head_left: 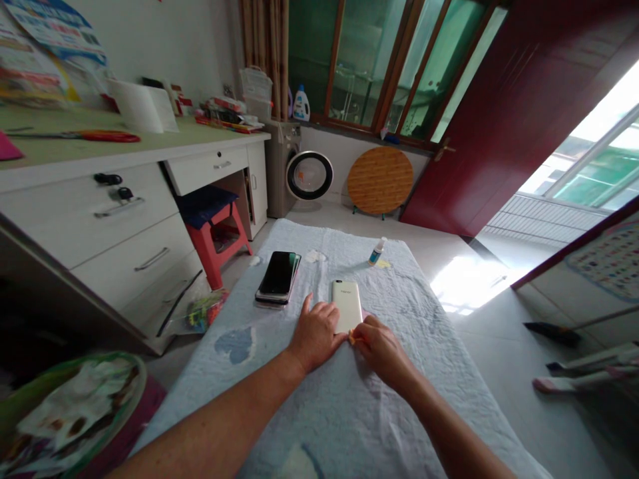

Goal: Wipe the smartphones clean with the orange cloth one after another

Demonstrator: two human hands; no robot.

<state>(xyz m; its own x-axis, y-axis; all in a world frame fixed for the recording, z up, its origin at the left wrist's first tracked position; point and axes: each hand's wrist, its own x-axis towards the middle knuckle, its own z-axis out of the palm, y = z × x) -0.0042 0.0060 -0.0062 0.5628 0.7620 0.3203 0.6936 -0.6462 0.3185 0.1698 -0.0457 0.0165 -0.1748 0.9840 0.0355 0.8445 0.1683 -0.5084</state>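
Note:
A white phone [347, 305] lies face down on the cloth-covered table, its camera end pointing away from me. My left hand [315, 332] steadies it, fingers along its left edge and thumb by the lower corner; the index finger sticks up. With fingers pinched, my right hand [379, 342] holds a small orange piece [353, 337] against the phone's bottom edge. Most of that piece is hidden, so its kind does not show. Left of the phone sits a stack of phones [278, 274], a dark screen on top. A small spray bottle [377, 253] stands upright beyond, to the right.
A pale blue cloth [399, 399] covers the table. On the left are a white drawer desk [134, 226], a red stool [217, 233] and a filled waste bin [142, 372]. A washing machine [279, 169] with its door open and a round wooden tabletop [380, 179] stand behind.

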